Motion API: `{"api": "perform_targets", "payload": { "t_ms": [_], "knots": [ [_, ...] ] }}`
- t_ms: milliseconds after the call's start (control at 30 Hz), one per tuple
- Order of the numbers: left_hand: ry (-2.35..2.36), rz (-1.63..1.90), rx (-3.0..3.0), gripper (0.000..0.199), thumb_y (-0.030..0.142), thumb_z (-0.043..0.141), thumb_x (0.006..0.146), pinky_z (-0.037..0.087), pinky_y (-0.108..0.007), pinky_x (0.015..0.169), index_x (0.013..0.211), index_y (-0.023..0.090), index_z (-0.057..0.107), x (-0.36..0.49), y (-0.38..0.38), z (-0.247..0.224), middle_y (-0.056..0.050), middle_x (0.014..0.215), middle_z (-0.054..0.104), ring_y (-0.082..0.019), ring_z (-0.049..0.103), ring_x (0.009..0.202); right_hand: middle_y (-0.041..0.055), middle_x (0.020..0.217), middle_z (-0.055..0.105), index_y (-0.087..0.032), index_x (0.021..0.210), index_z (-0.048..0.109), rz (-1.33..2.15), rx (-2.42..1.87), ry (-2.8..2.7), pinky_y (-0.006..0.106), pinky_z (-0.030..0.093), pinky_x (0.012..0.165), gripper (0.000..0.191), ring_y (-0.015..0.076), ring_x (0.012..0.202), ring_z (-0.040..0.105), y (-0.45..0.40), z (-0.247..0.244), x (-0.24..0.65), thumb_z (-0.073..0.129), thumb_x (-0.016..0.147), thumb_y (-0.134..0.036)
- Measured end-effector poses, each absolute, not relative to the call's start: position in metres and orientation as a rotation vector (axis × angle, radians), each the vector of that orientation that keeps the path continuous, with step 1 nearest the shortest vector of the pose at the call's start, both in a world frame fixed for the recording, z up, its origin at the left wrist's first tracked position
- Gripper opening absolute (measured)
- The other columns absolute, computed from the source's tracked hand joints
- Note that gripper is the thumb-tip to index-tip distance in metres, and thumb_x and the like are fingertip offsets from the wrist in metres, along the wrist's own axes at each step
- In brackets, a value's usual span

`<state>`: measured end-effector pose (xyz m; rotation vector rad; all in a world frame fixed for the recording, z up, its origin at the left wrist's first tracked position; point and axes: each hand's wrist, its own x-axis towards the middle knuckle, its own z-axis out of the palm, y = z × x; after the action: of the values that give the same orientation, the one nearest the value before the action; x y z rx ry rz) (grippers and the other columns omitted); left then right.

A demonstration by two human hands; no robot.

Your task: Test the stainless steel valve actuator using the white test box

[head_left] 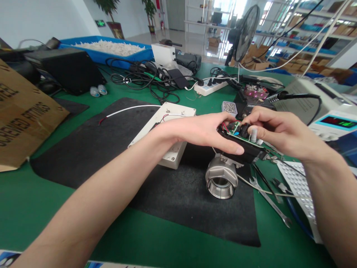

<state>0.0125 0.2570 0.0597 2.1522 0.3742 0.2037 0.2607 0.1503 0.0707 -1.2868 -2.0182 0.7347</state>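
Across the counter (106, 219): partly hidden under left forearm (95, 193)
Left hand (203, 128): clasping black housing (247, 152)
Right hand (276, 128): pinching small dark part (244, 130), partly hidden
Black housing: right of centre, above steel valve (221, 173), far side hidden

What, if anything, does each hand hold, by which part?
The left hand holds the boxy black housing by its left end. The right hand is at the green circuit board; its hold cannot be told.

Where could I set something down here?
The black mat has room in front of the white wire and in front of the steel valve. It's crowded right of the valve, around the wrench, and behind the mat, among tangled black cables.
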Motion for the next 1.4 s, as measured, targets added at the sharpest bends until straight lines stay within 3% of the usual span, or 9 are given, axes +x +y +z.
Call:
{"api": "perform_targets", "payload": {
  "t_ms": [233,500,933,1400],
  "knots": [
    [0.375,0.218,2.147,0.083,0.067,0.081,0.078,0.048,-0.03,0.093,0.141,0.021,0.055,0.013,0.258,0.059,-0.007,0.138,0.067,-0.028,0.065,0.121,0.0014,0.094,0.061,-0.03,0.107,0.077,0.74,-1.337,-1.982,0.032,0.036,0.069,0.024,0.018,0.078,0.049,0.152,0.071,0.26,0.076,0.097,-0.052],
    [0.394,0.247,2.122,0.081,0.067,0.079,0.08,0.048,-0.028,0.09,0.14,0.019,0.057,0.013,0.258,0.057,-0.006,0.135,0.068,-0.026,0.065,0.115,0.0031,0.114,0.072,-0.037,0.122,0.079,0.752,-1.42,-1.961,0.038,0.045,0.076,0.033,0.0271,0.096,0.063,0.156,0.069,0.266,0.074,0.097,-0.059],
    [0.394,0.216,2.081,0.08,0.065,0.079,0.082,0.049,-0.031,0.092,0.142,0.019,0.055,0.013,0.258,0.057,-0.007,0.133,0.071,-0.027,0.068,0.115,0.002,0.114,0.076,-0.032,0.12,0.08,0.801,-1.428,-1.891,0.035,0.05,0.084,0.035,0.023,0.098,0.067,0.158,0.066,0.268,0.078,0.095,-0.056],
    [0.413,0.219,2.069,0.088,0.069,0.074,0.082,0.048,-0.032,0.097,0.147,0.015,0.052,0.012,0.256,0.058,-0.01,0.138,0.068,-0.028,0.064,0.118,0.0008,0.117,0.077,-0.035,0.123,0.081,0.756,-1.466,-1.883,0.041,0.051,0.087,0.036,0.0292,0.105,0.069,0.162,0.06,0.274,0.078,0.095,-0.057]
  ]
}}
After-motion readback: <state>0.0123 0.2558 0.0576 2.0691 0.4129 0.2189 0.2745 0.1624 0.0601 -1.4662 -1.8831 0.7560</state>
